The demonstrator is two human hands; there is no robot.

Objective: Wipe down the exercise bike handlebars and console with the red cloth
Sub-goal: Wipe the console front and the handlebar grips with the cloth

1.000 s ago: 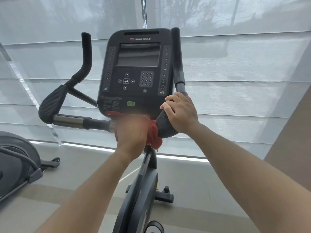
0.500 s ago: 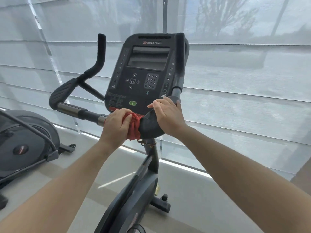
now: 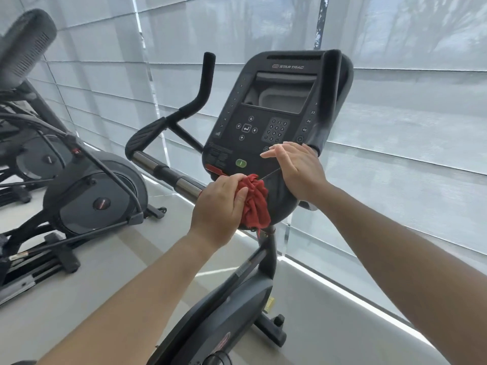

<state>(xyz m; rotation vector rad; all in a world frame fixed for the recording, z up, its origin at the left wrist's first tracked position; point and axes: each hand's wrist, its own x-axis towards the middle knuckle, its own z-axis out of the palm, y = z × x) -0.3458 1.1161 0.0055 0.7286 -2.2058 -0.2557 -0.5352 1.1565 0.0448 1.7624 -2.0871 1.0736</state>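
Note:
The exercise bike's black console (image 3: 274, 114) stands in the middle, with its screen and keypad facing me. The handlebars (image 3: 168, 171) run from a chrome bar on the left to black padded grips on both sides. My left hand (image 3: 218, 204) grips the bunched red cloth (image 3: 254, 204) against the bar just below the console. My right hand (image 3: 297, 172) rests on the right padded grip with its fingers straight and lifted over the console's lower edge.
An elliptical machine (image 3: 79, 191) stands close on the left. The bike's frame and base (image 3: 232, 299) run down toward me. White window blinds (image 3: 408, 114) fill the wall behind. Pale floor shows between the machines.
The view has swung so the bike sits further right and the elliptical is more in view. My right hand's fingers have lifted and straightened off the grip. My left hand still holds the cloth.

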